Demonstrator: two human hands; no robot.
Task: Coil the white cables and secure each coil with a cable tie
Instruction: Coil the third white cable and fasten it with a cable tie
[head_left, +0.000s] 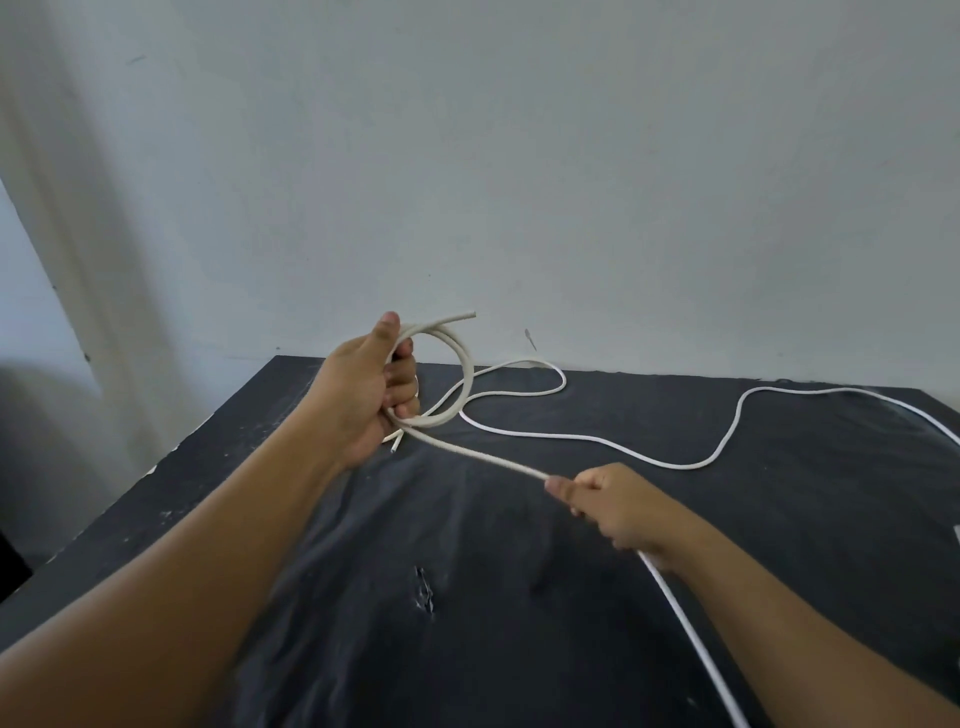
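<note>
My left hand (366, 397) is raised above the table's far left part and grips a small coil of white cable (462, 379), two or three loops wide, with a cut end poking up past my thumb. From the coil a straight stretch of the same cable (483, 457) runs down to my right hand (608, 506), which is closed around it. Below that hand the cable trails off toward the bottom right. A second white cable (649, 457) lies loose in curves across the far side of the table. No cable tie is in sight.
The table is covered by a dark wrinkled cloth (467, 597) with a small tear near the middle. A pale wall (519, 156) stands right behind the table's far edge. The table's left edge drops off beside my left forearm.
</note>
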